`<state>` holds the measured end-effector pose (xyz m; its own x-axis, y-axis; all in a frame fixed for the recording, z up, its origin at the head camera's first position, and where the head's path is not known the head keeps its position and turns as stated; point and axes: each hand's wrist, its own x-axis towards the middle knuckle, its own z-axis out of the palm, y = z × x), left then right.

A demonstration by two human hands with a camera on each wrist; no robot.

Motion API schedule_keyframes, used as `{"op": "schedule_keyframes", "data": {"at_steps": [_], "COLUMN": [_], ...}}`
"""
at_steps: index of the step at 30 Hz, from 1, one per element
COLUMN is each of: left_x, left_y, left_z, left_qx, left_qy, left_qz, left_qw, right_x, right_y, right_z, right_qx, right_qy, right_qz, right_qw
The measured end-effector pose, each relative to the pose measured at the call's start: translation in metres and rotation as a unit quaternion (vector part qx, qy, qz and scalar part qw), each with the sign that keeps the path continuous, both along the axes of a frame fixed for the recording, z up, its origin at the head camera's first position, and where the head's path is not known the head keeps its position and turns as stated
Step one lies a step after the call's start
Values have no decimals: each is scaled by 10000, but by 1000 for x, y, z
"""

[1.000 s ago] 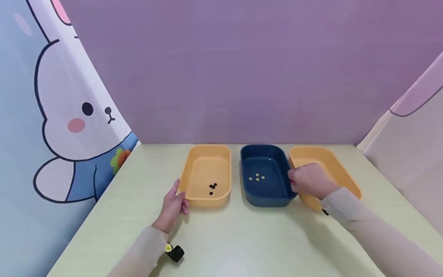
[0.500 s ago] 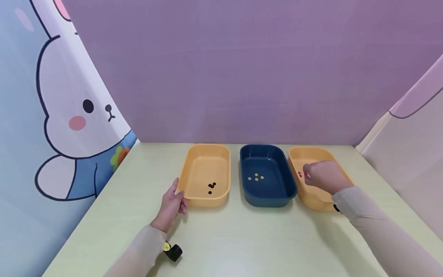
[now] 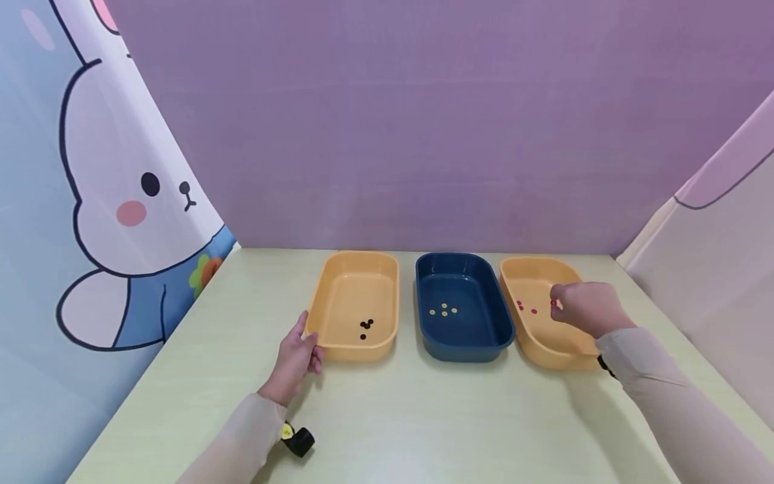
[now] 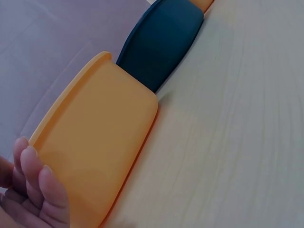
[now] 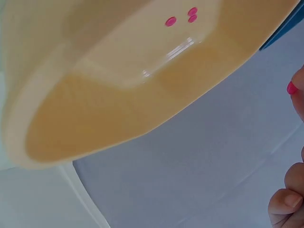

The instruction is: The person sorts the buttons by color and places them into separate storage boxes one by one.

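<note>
My right hand point(image 3: 588, 308) is over the right yellow tray point(image 3: 532, 336), pinching a small pink button point(image 5: 292, 88) between thumb and finger. Three pink buttons point(image 5: 171, 21) lie on that tray's floor. At the near left corner of the left yellow tray point(image 3: 357, 353), my left hand point(image 3: 295, 356) grips the rim; its fingertips point(image 4: 50, 178) show against the outer wall in the left wrist view. Inside this tray lie several black buttons point(image 3: 366, 326). Between the two stands a dark blue tray point(image 3: 465, 351) with several pale yellow buttons point(image 3: 444, 306) in it.
The trays stand in a row toward the back of a pale wooden table point(image 3: 423, 423). Behind them hangs a purple cloth point(image 3: 387, 134), with a rabbit-print cloth point(image 3: 121, 202) on the left. A black wrist camera point(image 3: 299, 441) sits under my left sleeve.
From the blue tray's right edge my right hand has moved right, over the right yellow tray, still holding a pink button. The pink buttons there have come into view. My left hand stays put.
</note>
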<state>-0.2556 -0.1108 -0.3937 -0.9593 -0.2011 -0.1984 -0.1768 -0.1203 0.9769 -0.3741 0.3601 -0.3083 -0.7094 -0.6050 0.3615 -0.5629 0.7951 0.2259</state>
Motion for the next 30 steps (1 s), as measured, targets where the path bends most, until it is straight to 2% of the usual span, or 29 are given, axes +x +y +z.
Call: {"op": "schedule_keyframes", "data": {"at_steps": [10, 15, 21, 25, 30], "left_x": [2, 2, 0, -1, -3], "left_y": [-2, -1, -1, 1, 5], "left_z": [-1, -1, 0, 0, -3], "left_qx": [-60, -55, -76, -93, -175], "left_qy": [73, 63, 77, 116, 90], "left_qz": [-64, -69, -9, 14, 27], "left_qw": [9999, 9999, 9999, 9999, 9998], "right_x": [-6, -16, -38, -52, -61], "right_y": [8, 11, 11, 11, 13], "right_z": [4, 4, 3, 2, -6], "right_qx": [-135, -186, -302, -312, -171], "right_qy": [-149, 133, 521, 280, -262], "right_qz": [-37, 201, 547, 594, 437], "right_qw": [9998, 9995, 9967, 9974, 9986]}}
